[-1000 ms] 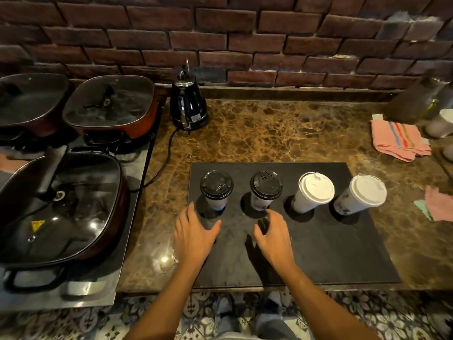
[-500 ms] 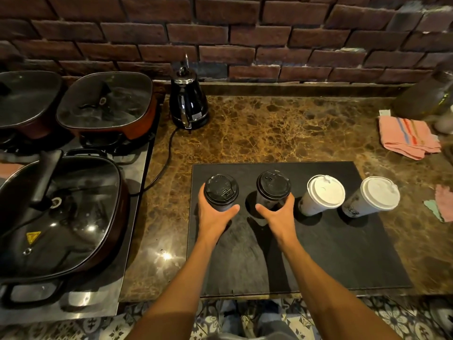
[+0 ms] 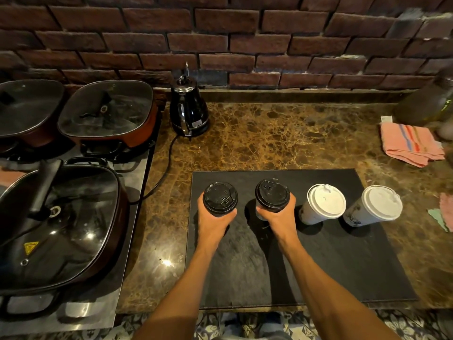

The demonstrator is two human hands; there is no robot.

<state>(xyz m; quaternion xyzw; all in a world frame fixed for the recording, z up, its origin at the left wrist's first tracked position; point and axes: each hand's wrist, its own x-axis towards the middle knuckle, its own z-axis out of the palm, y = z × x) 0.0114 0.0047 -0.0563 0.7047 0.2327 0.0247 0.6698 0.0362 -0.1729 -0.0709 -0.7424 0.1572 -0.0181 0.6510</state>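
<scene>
Several lidded paper cups stand in a row on a black slate mat (image 3: 343,266). My left hand (image 3: 213,223) grips the leftmost black-lidded cup (image 3: 220,198) from below its lid. My right hand (image 3: 278,218) grips the second black-lidded cup (image 3: 272,195), which looks lifted a little off the mat. To their right stand two white-lidded cups (image 3: 326,201) (image 3: 381,202), leaning outward in the wide view and untouched.
A black electric kettle (image 3: 188,111) with its cord stands behind the mat by the brick wall. Three glass-lidded pans (image 3: 61,217) fill the hob at left. A pink striped cloth (image 3: 411,143) and another cloth (image 3: 446,212) lie at right.
Both hands went from resting flat on the mat to gripping the two black-lidded cups. The cups have risen slightly since half a second ago.
</scene>
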